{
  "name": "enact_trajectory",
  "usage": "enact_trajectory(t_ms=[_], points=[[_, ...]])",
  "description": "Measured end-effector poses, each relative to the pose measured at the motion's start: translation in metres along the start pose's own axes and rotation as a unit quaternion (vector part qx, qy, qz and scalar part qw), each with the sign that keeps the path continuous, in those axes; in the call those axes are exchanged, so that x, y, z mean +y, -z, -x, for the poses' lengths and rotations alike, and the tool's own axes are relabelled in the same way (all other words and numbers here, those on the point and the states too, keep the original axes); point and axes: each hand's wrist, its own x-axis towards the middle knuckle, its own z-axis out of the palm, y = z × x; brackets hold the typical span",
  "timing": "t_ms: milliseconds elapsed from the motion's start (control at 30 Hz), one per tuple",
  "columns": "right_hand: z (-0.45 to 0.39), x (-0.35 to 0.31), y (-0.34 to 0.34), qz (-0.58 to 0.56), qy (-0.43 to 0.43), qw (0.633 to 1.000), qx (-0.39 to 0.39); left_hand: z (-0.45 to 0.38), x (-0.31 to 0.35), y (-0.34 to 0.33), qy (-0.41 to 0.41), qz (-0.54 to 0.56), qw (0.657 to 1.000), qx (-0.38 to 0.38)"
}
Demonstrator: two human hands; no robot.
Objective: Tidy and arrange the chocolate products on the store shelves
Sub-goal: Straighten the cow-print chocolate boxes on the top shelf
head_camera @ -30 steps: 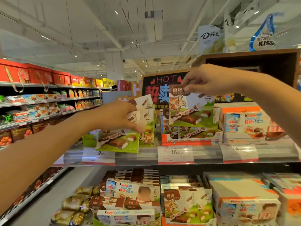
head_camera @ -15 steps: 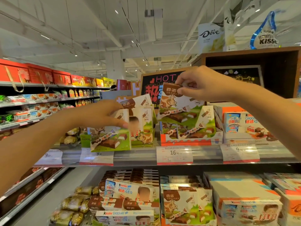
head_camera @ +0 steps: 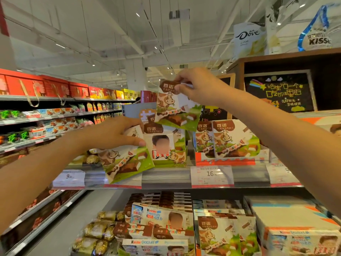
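My right hand (head_camera: 199,87) pinches the top edge of a green-and-white cow-print chocolate pack (head_camera: 175,109), holding it tilted in the air above the upper shelf (head_camera: 166,177). My left hand (head_camera: 114,133) grips the top of a second, similar pack (head_camera: 125,162), which leans out over the shelf's front edge. Between them a green display box (head_camera: 169,154) stands on the shelf. To the right, a red-and-white tray (head_camera: 225,160) holds more upright cow-print packs (head_camera: 230,141).
Price tags (head_camera: 212,175) line the shelf edge. The lower shelf carries Kinder Chocolate boxes (head_camera: 158,218), gold-wrapped chocolates (head_camera: 97,231) and more cow-print packs (head_camera: 217,235). An aisle with red gift boxes (head_camera: 36,87) runs along the left. A chalkboard sign (head_camera: 280,93) stands at the upper right.
My right hand has lifted its pack up and left, clear of the tray. My left hand has tilted its pack further out over the shelf edge. The view has shifted to the left.
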Motion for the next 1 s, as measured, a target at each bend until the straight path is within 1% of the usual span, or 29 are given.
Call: enact_trajectory(t_ms=[167, 267, 400, 567, 633, 767, 800, 833, 900, 933, 1000], points=[[0.009, -0.011, -0.03, 0.012, 0.027, 0.997, -0.07, -0.003, -0.002, 0.001, -0.012, 0.051, 0.999, 0.008], [0.011, -0.012, -0.046, 0.015, 0.038, 0.998, -0.058, -0.003, -0.001, 0.007, -0.009, 0.076, 0.997, 0.011], [0.008, -0.012, -0.049, -0.004, 0.047, 0.997, -0.053, -0.003, -0.001, 0.008, -0.01, 0.081, 0.997, 0.01], [0.011, -0.016, -0.061, -0.048, 0.048, 0.998, -0.017, -0.008, 0.002, 0.007, -0.003, 0.079, 0.997, 0.017], [0.016, -0.015, -0.066, -0.05, 0.054, 0.997, -0.03, -0.006, 0.003, 0.008, -0.003, 0.08, 0.997, 0.013], [0.017, -0.014, -0.055, 0.02, 0.041, 0.995, -0.084, -0.004, 0.008, 0.01, -0.002, 0.082, 0.997, 0.012], [0.018, -0.015, -0.052, 0.053, 0.051, 0.994, -0.079, -0.003, 0.008, 0.01, -0.001, 0.082, 0.997, 0.011], [0.019, -0.017, -0.049, 0.081, 0.068, 0.993, -0.055, -0.003, 0.007, 0.011, 0.0, 0.083, 0.996, 0.011], [0.027, -0.024, -0.044, 0.079, 0.101, 0.992, -0.001, 0.0, 0.006, 0.012, -0.004, 0.088, 0.996, 0.005], [0.03, -0.027, -0.043, 0.084, 0.108, 0.991, -0.013, 0.001, 0.004, 0.013, -0.01, 0.088, 0.996, 0.002], [0.033, -0.029, -0.048, 0.136, 0.089, 0.982, -0.096, 0.001, 0.002, 0.014, -0.01, 0.087, 0.996, 0.001]])
